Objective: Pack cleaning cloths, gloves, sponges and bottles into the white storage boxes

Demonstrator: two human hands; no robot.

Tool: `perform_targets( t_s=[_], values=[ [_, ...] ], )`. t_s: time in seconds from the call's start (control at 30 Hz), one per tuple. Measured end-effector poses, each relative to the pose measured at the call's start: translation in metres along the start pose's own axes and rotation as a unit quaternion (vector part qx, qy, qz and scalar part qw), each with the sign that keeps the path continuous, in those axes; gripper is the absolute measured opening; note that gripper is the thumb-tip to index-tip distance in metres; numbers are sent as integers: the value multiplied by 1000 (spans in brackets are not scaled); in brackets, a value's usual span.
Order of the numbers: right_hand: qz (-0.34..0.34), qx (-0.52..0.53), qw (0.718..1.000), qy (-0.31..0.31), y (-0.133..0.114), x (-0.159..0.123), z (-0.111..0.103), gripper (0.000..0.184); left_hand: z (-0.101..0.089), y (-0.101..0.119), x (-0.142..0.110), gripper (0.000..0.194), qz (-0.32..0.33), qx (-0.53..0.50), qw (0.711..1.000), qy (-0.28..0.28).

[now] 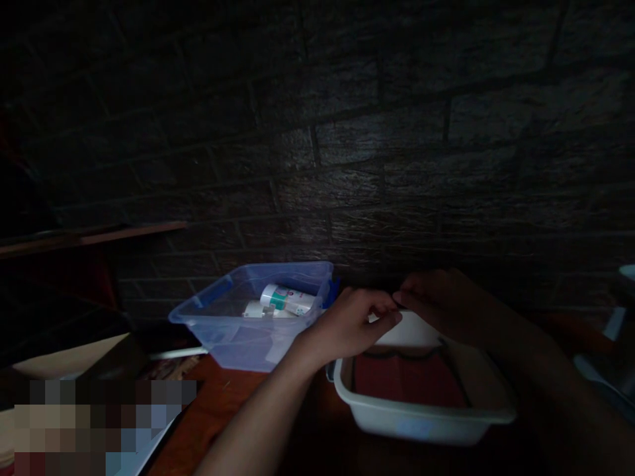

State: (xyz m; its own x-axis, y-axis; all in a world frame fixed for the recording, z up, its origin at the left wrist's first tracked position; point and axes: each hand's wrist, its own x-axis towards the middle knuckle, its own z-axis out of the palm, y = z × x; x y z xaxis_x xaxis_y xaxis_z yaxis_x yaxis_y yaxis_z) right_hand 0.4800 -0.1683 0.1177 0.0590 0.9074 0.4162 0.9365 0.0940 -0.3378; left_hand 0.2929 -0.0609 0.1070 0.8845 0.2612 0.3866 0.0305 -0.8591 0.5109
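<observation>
My left hand [354, 320] is over the far left side of a white plastic basin [421, 413], fingers curled toward the thumb in a pinch. Close beside it, my right hand [436, 297] is dark with shadow, its fingers also drawn together. The fingertips of both hands nearly meet above the basin's far rim. Whatever they pinch, if anything, is too small or dark to make out. Inside the basin lies a dark red piece [404, 378] with a black wavy edge, perhaps cloth.
Left of the basin stands a clear bluish plastic bin [238, 344] holding a white and green cylindrical container [288, 299]. Both rest on a reddish-brown wooden surface [223, 396]. A dark block wall [347, 165] rises behind. An open cardboard box [74, 357] is at left.
</observation>
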Motion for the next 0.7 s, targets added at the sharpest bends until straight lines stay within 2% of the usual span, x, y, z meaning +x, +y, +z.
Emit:
perform_targets(
  t_s=[0.07,0.17,0.3,0.37,0.43,0.5,0.6,0.7],
  values=[
    [-4,-2,1000,2,-1,-1,-1,30,-17,1,-4,24,-10,17,1000,14],
    [7,-4,1000,4,-5,-2,-4,34,-56,-9,-11,25,-27,53,998,24],
    [12,-1,1000,11,-7,-2,-6,36,-113,-46,-19,23,-83,87,993,20],
    [9,4,1000,15,-5,-2,-5,36,-132,-69,-23,23,-134,82,987,-33],
    [4,8,1000,14,-4,-2,-4,36,-139,-91,-26,25,-163,80,979,-89],
    [-2,11,1000,15,-3,-2,-5,36,-137,-109,-29,25,-187,78,969,-145],
    [-3,14,1000,19,-6,-4,-8,36,-126,-130,-28,31,-223,75,949,-212],
    [1,16,1000,20,-11,-6,-12,35,-113,-144,-24,29,-252,60,928,-266]
  ],
)
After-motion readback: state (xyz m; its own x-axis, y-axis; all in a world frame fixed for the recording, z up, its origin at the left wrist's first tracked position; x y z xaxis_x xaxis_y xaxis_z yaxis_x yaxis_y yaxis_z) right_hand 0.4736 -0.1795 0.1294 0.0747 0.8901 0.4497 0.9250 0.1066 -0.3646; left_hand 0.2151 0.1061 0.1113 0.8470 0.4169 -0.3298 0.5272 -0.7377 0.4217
